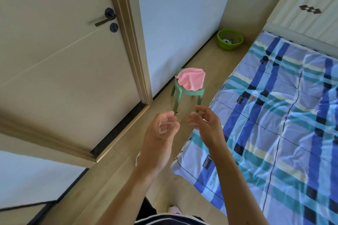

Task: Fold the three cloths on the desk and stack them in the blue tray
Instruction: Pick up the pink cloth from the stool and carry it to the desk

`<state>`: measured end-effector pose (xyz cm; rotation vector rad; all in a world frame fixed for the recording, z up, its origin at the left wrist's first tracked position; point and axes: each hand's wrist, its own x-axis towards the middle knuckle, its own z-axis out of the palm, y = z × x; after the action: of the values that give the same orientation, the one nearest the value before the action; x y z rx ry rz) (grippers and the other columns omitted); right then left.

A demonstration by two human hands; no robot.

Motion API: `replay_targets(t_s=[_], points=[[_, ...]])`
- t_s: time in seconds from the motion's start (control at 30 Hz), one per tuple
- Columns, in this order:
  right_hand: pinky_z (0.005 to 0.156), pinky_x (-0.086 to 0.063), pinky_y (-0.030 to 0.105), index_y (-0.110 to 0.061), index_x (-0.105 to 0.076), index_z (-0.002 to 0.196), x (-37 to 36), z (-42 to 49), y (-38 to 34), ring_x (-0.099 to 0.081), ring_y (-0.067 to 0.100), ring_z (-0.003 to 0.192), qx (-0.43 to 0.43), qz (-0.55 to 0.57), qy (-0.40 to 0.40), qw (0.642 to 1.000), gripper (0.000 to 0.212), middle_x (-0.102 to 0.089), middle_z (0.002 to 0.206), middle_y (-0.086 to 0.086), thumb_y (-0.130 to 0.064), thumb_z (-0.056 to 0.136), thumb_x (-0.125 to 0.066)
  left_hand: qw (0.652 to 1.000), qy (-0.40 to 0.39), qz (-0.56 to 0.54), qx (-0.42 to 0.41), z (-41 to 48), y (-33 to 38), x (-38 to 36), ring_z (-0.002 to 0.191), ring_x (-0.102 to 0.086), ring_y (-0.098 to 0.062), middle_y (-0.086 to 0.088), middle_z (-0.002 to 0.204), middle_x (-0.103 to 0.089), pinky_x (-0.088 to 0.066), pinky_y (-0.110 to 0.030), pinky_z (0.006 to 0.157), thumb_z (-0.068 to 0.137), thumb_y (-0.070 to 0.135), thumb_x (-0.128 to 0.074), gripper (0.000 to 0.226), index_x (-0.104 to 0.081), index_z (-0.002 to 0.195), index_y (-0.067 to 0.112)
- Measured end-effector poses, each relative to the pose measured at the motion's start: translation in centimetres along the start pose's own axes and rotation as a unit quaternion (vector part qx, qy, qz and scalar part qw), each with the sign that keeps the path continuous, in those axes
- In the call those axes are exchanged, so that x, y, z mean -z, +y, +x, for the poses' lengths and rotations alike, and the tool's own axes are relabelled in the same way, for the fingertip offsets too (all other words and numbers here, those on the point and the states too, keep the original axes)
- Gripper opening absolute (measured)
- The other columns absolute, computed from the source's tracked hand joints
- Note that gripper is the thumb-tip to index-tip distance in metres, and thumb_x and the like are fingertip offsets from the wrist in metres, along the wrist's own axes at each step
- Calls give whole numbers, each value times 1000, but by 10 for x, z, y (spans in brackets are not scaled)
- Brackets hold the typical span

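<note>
Pink cloth (191, 79) on green stool (184, 95), beyond 2 empty, loosely curled hands (184, 129).

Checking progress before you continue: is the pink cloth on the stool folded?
Not folded: the pink cloth lies crumpled and draped over the green stool.

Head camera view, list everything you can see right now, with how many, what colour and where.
cloth: one, pink, crumpled on top of the stool
stool: one, green, on the floor between the door and the bed
bowl: one, green, on the floor by the wall near the head of the bed
bed cover: one, blue, teal and white plaid, spread over the bed at right
headboard: one, cream, padded, top right
door: one, beige with a dark handle, shut, at left
floor: light wood
No desk, blue tray or other cloths in view.
hands: left hand and right hand, bare, raised in front of the stool, both empty
</note>
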<state>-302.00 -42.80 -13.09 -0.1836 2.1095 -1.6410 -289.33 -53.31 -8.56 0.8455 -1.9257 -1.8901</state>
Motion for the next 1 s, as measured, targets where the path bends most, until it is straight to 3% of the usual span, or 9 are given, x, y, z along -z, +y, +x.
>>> replay_targets(t_s=[0.1,0.3,0.47,0.6,0.73,0.83,1.0], points=[[93,-56,45,-22,-63,120,-21,58,-4,-74,21,90,-23,10,27,999,36,-75,92,2,-36,86,-65,1000,-26,4,10,71,1,10,103,-67,-12,8,109,-70,-50,-23,84,82,37,-58,36,-63,117,27],[85,-55,36,-18,-62,122,-59,166,-34,-74,17,88,-46,27,104,993,31,-75,98,4,-28,93,-65,994,-106,34,12,228,29,29,104,-66,-14,6,110,-70,-51,-32,90,80,44,-59,32,-64,110,32],[79,-54,30,-16,-60,126,-63,222,-47,-74,16,86,-64,49,150,985,34,-75,98,4,-26,94,-65,985,-169,39,6,323,54,13,104,-67,-12,8,107,-72,-50,-30,92,92,33,-60,12,-65,102,35],[78,-53,27,-15,-60,126,-53,262,-48,-74,12,82,-89,65,193,975,33,-74,99,5,-25,95,-64,976,-205,61,27,386,48,-20,109,-66,-17,3,116,-70,-52,-38,97,86,43,-58,30,-66,111,29],[85,-57,36,-15,-60,124,-43,303,-43,-75,11,79,-107,77,210,969,32,-74,95,5,-26,94,-65,967,-234,94,34,428,38,-49,112,-65,-17,3,118,-68,-53,-33,89,82,49,-57,36,-66,110,29],[90,-57,38,-18,-59,125,-34,335,-40,-75,10,82,-121,73,207,968,35,-74,99,2,-31,93,-64,964,-237,103,59,464,27,-67,108,-65,-18,0,117,-68,-50,-27,78,89,42,-56,29,-64,111,26],[85,-55,34,-16,-59,125,-26,384,-33,-74,11,82,-170,88,230,954,34,-74,97,1,-28,94,-64,944,-260,159,125,521,-11,-92,103,-67,-21,-4,111,-69,-55,-39,88,97,36,-55,14,-64,104,28]])
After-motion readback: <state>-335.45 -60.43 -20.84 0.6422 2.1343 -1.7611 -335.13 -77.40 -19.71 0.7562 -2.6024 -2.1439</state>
